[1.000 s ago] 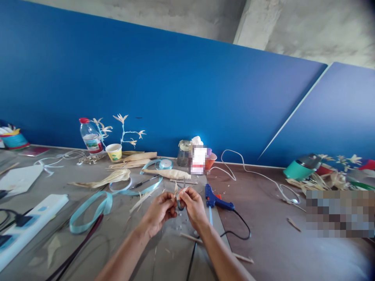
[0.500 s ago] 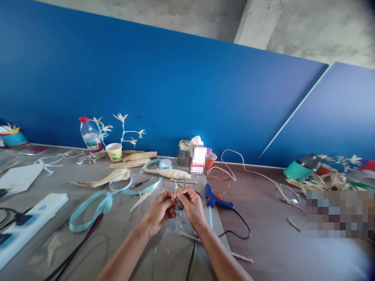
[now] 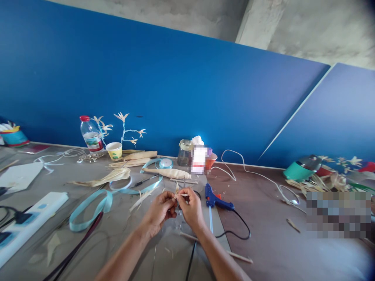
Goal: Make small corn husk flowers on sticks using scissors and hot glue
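My left hand [image 3: 163, 208] and my right hand [image 3: 190, 205] meet above the middle of the table. Between their fingertips is a small corn husk flower [image 3: 177, 189] with pale, pointed petals. The left fingers pinch its base, while my right thumb and fingers close on a petal at its right side. Just beyond the hands lies a whole dried corn husk [image 3: 168, 173]. A blue glue gun [image 3: 215, 199] rests to the right of my right hand. Scissors, partly hidden by the hands, lie beneath them.
Light blue ribbon [image 3: 90, 212] loops across the left side, near a white power strip [image 3: 35, 222]. Behind stand a bottle [image 3: 91, 136], a paper cup [image 3: 114, 151] with flowered stems, and a glass jar [image 3: 184, 153]. A green container [image 3: 300, 168] lies at the right.
My right hand has shifted slightly at the flower, its fingers more curled over the petal. The left hand stays nearly still, and the things on the table have not moved.
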`<act>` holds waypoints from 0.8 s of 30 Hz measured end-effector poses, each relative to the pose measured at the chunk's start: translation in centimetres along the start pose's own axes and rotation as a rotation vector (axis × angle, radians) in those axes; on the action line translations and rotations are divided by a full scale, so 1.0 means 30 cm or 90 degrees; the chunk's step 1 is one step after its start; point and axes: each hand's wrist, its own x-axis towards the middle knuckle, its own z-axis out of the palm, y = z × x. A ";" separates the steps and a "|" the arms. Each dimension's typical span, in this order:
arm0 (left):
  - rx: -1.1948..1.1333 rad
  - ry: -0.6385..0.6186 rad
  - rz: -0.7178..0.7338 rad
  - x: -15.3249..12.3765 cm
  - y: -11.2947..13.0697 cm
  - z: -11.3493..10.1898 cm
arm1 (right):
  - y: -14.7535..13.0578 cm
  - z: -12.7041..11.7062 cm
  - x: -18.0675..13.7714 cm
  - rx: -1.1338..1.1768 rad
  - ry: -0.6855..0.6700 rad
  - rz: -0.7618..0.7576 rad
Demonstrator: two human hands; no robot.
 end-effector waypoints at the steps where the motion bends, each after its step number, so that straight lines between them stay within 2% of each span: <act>1: 0.009 0.002 0.005 0.000 -0.002 -0.001 | 0.000 -0.001 0.000 -0.005 0.002 -0.008; 12: 0.107 0.033 0.068 0.008 -0.017 -0.014 | 0.005 -0.009 0.001 -0.066 0.005 -0.037; 18: 0.101 0.052 0.093 0.008 -0.009 -0.006 | 0.010 -0.009 -0.001 -0.019 -0.005 -0.039; 24: 0.114 0.088 0.149 0.013 -0.011 -0.012 | 0.033 -0.002 0.004 0.047 -0.001 0.021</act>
